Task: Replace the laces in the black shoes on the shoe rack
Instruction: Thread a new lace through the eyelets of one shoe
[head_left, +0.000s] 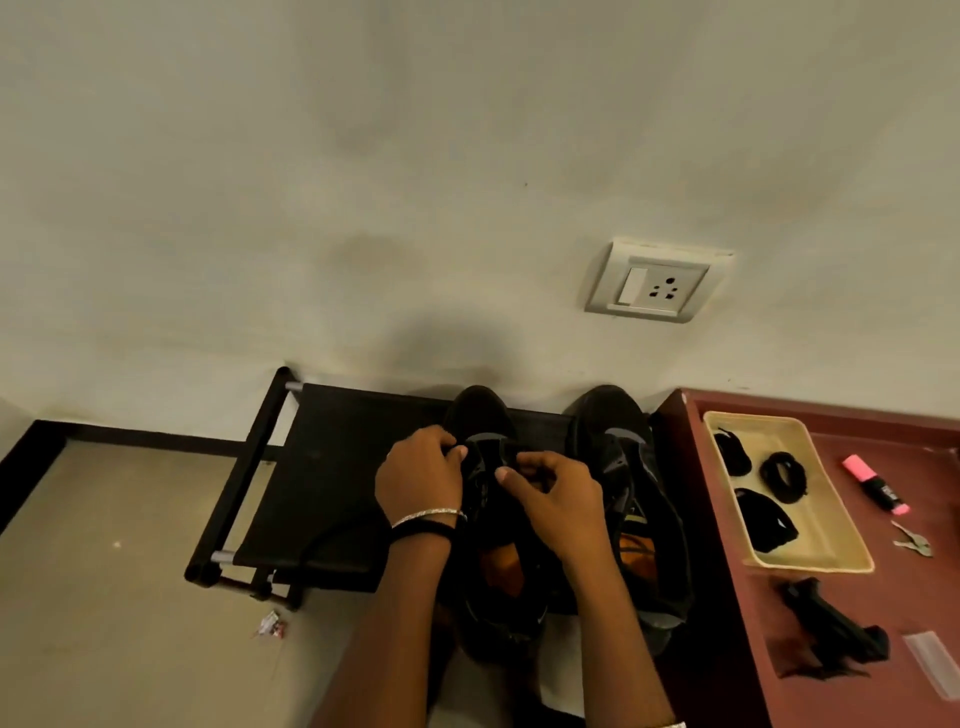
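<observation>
Both hands work at the lacing area of a black fabric shoe (480, 410) with an orange insole, which stands toe toward the wall on the black cloth-topped metal shoe rack (337, 467). The left hand (421, 475), wearing a silver bangle and a black band at the wrist, has its fingers curled onto the shoe's upper on its own side. The right hand (550, 493) pinches dark material at the middle of the upper between thumb and curled fingers. Black on black, I cannot tell whether either hand holds a lace or the shoe's tongue.

Just beyond the right hand stands a second black shoe (608, 415) with grey trim, on the same rack and also toe to the wall. Further out on that side, a cream plastic tray (826, 519) on a maroon table (737, 597) holds three coiled black laces (783, 475). Past the tray lie a pink highlighter pen (875, 483) and small metal keys (911, 540). On the table nearer the person than the tray rests a black object (826, 623) too dark to identify. On the wall beyond the hands is a white switch and socket plate (654, 283).
</observation>
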